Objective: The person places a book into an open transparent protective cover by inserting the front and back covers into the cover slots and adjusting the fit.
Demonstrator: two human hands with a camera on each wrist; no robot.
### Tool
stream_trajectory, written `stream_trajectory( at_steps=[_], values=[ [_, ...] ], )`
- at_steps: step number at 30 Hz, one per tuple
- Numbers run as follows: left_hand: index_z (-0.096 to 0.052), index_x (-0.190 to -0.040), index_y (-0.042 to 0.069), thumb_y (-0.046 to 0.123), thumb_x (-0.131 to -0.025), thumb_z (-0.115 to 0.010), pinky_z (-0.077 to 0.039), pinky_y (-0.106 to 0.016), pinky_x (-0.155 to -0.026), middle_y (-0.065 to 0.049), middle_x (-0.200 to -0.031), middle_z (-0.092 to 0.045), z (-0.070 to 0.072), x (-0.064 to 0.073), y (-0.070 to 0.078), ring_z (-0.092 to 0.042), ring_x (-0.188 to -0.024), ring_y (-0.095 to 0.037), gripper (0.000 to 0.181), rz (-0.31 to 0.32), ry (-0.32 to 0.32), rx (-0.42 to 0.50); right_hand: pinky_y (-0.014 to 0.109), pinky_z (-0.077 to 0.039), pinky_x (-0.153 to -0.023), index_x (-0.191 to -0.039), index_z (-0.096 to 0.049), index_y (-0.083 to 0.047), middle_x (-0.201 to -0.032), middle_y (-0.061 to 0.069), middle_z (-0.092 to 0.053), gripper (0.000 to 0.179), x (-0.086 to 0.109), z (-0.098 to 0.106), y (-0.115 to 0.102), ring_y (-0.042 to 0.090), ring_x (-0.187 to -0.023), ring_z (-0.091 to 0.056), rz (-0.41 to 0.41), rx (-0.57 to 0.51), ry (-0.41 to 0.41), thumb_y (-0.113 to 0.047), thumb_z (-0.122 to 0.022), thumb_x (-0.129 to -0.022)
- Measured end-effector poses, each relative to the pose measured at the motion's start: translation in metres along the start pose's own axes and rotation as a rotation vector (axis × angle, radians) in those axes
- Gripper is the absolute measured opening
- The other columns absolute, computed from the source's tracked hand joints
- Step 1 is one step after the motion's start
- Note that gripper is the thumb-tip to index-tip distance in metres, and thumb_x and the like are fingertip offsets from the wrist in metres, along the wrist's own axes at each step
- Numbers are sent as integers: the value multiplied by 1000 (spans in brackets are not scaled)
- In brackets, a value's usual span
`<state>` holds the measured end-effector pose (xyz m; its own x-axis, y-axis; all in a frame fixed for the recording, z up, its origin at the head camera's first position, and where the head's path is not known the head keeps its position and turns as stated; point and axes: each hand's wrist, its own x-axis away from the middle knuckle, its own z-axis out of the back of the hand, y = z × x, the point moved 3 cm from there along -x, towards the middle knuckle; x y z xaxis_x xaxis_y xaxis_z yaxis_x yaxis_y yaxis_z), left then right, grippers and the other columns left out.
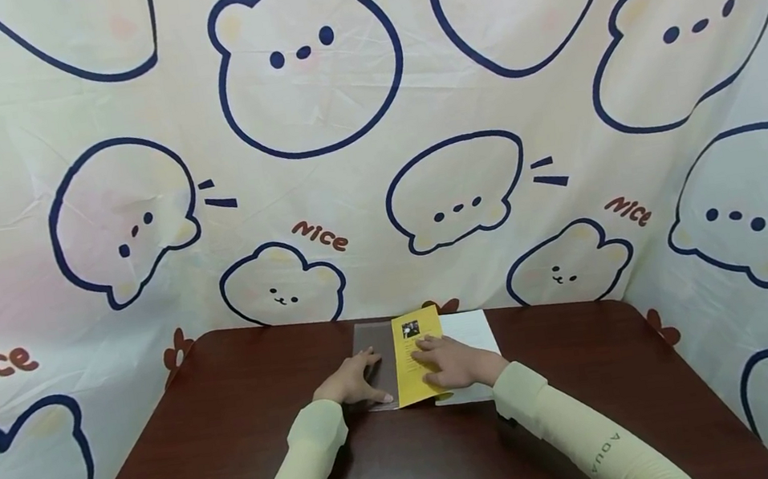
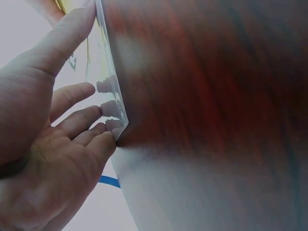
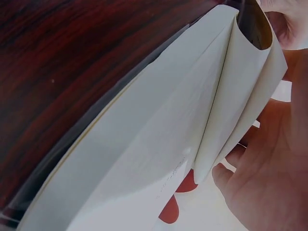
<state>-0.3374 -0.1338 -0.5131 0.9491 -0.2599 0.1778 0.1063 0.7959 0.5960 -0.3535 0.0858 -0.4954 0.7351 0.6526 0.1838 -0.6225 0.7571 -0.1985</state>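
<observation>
A booklet or book lies at the table's far edge, with a yellow printed flap [image 1: 410, 382] standing up from it. To the flap's left is a see-through plastic cover [image 1: 372, 336]; to its right, a white page [image 1: 469, 329]. My left hand [image 1: 350, 380] rests on the plastic cover, thumb and fingers spread; its fingers mirror in the clear edge [image 2: 115, 91]. My right hand [image 1: 457, 362] lies against the yellow flap with fingers extended leftward. In the right wrist view the flap's pale underside [image 3: 236, 96] bows up in folds, with the right hand's fingers partly hidden behind it.
The dark brown wooden table [image 1: 429, 468] reaches toward me and out to both sides. A fabric backdrop [image 1: 341, 188] with outlined cartoon bears hangs behind and beside it, close to the book's far edge.
</observation>
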Motion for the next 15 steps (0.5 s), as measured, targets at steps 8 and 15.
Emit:
stream_trajectory(
  at_steps=[8,15],
  values=[
    [-53,-149,12,35,-75,-92,-32,-62,-117,-13,-165,-33,-2,-2,-2,-28,-151,-40,87,3,-5,-8,49,-22,-125,-154,-46,-10,-164,13,-34,57,-1,-1,1,34,-154,-25,-9,-27,-13,-35,-48,-102],
    [-54,-148,12,34,-74,-93,-32,-62,-116,-12,-164,-34,-1,-1,-2,-29,-151,-40,87,2,2,-3,49,-24,-124,-155,-45,-14,-164,11,-33,63,0,0,5,32,-154,-25,-40,-41,-15,-51,-45,-105]
  ],
)
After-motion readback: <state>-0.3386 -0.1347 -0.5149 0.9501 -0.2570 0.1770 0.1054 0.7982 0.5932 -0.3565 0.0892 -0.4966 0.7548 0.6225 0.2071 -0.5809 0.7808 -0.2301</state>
